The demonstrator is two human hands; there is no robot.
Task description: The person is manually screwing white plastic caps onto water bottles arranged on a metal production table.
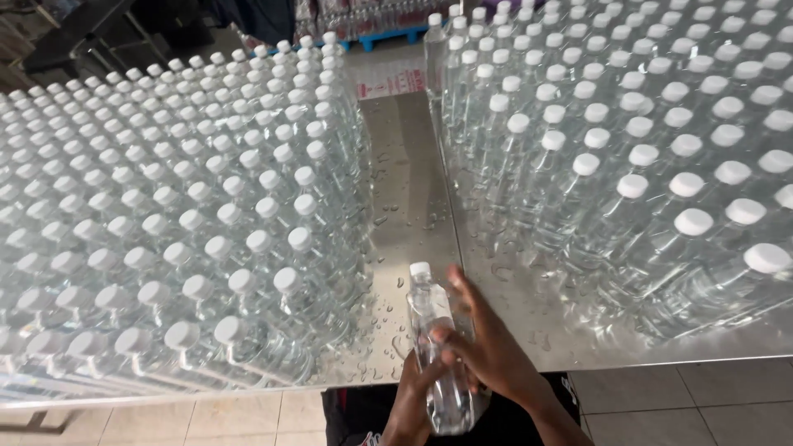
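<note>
A wet, shiny stainless-steel table (pixel 413 190) filled most of the view, its bare middle strip beaded with water drops. On the left stood a dense block of clear plastic bottles with white caps (pixel 165 215), all upright; on the right stood a second block of the same capped bottles (pixel 628 140), also upright. Beyond the table's far end lay a blue pallet (pixel 388 35) loaded with more stock. Pale floor tiles (pixel 677 405) showed below the table's near edge.

The only open lane ran between the two blocks, narrow at the far end and wider toward the near edge.

At that near edge, both hands held one clear plastic water bottle with a white cap (pixel 436 330), tilted with its cap pointing away over the table. The left hand (pixel 411 400) wrapped its lower part from beneath; the right hand (pixel 487 347) closed its fingers around the middle.
</note>
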